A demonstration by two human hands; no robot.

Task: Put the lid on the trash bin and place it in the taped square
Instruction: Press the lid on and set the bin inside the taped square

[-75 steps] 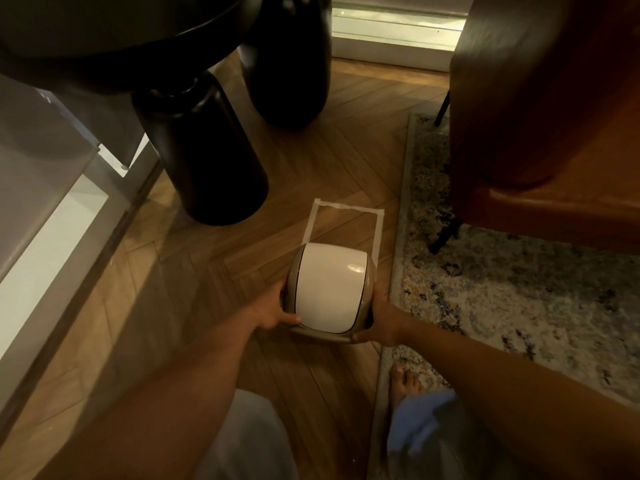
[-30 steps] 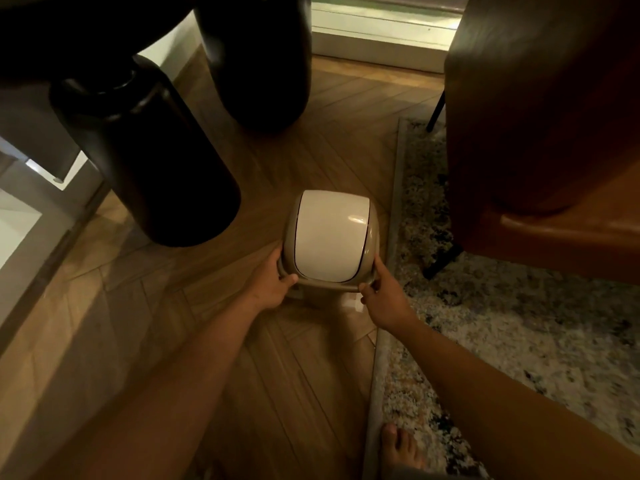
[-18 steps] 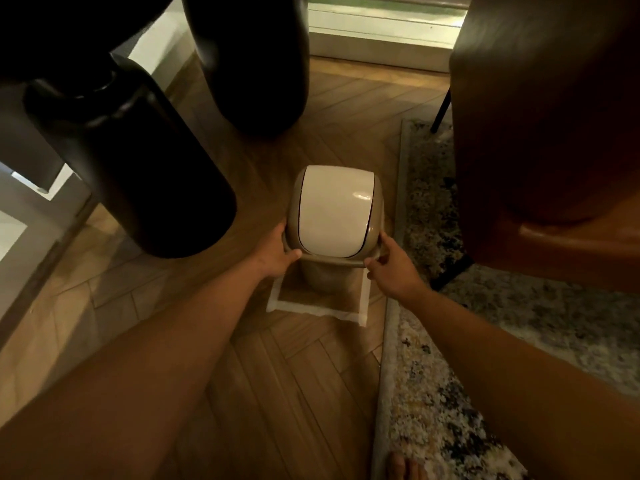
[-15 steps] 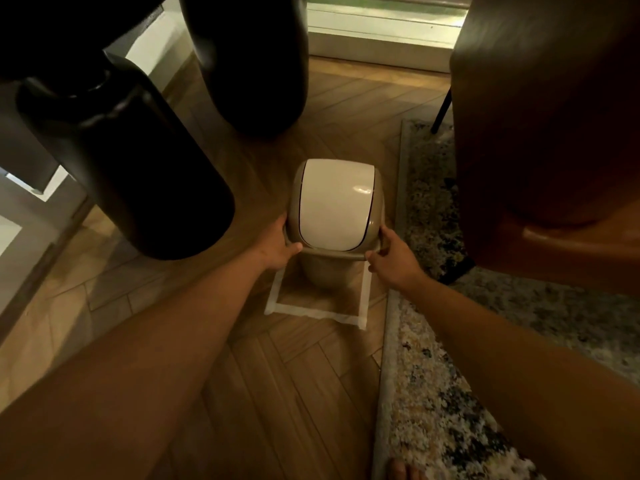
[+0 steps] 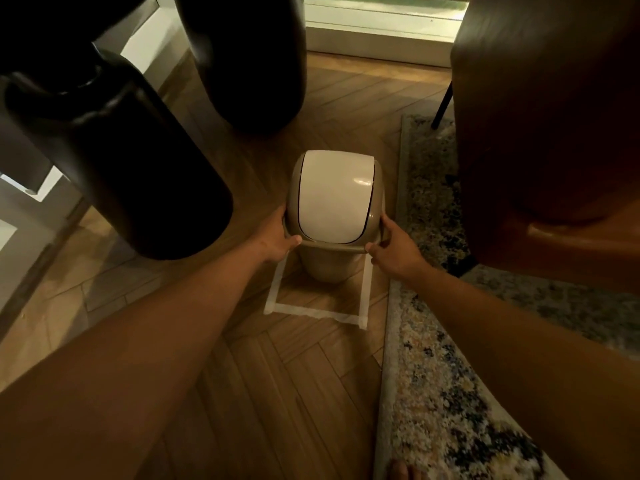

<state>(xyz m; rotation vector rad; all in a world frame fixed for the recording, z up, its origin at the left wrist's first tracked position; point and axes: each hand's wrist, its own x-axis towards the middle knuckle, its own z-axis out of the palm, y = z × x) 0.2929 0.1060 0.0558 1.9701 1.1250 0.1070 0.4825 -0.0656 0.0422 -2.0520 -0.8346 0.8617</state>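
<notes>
A small beige trash bin [image 5: 325, 268] carries its lid [image 5: 334, 197], a beige frame with a white swing flap, seated on top. The bin stands upright on the wood floor inside the taped square [image 5: 313, 311], toward its far side; the near tape line and both side lines show. My left hand [image 5: 277, 237] grips the lid's left rim. My right hand [image 5: 394, 249] grips the right rim. The far tape line is hidden behind the bin.
Two large black rounded table legs [image 5: 124, 161] [image 5: 249, 57] stand left and behind the bin. A patterned rug [image 5: 446, 393] borders the square on the right, with a brown leather chair [image 5: 547, 133] on it. My bare toes [image 5: 401, 471] show at the bottom edge.
The bin, held by both hands, moved forward away from me into the taped square. The near tape line, covered before, now shows in front of the bin.
</notes>
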